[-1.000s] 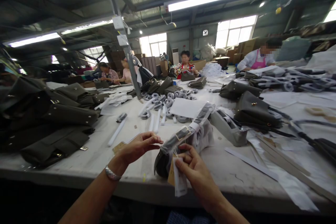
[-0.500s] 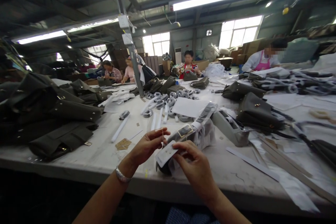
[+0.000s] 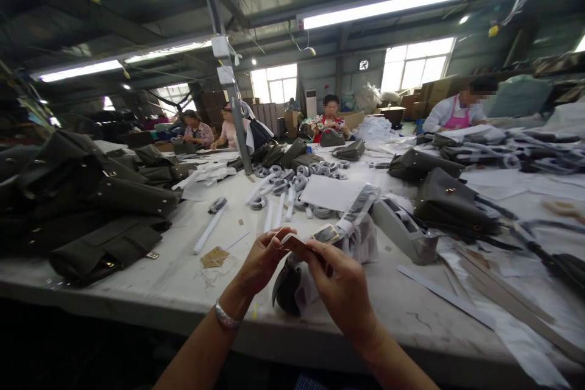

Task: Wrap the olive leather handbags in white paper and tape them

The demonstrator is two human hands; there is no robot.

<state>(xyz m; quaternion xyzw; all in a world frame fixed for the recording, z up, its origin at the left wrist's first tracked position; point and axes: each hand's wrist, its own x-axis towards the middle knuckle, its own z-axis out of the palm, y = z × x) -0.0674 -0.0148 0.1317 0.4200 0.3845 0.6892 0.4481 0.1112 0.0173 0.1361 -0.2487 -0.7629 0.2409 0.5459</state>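
My right hand (image 3: 342, 286) pinches a small card tag (image 3: 298, 246) between thumb and fingers, its brown side partly showing. At the tag's far-left end, my left hand (image 3: 259, 262) has its thumb and fingertips closed on the edge; whether a thread is also in them I cannot make out. A dark handbag (image 3: 289, 291), partly wrapped in white paper and clear film, lies on the table beneath both hands. Its gold-framed buckle (image 3: 337, 231) shows just beyond the right hand, which hides part of the bag.
A grey tape dispenser (image 3: 423, 244) stands right of the wrapped bag. Dark bags (image 3: 109, 244) pile up at left, with more bags (image 3: 450, 198) at right. Wrapped strap rolls (image 3: 299, 183) and a white sheet (image 3: 331, 192) lie ahead, near a metal post (image 3: 240, 128). Several co-workers sit beyond.
The tag has turned from its white face toward a tilted, edge-on view with brown showing. My left hand has moved right and closed in on the tag; the thread seen between them no longer shows clearly.
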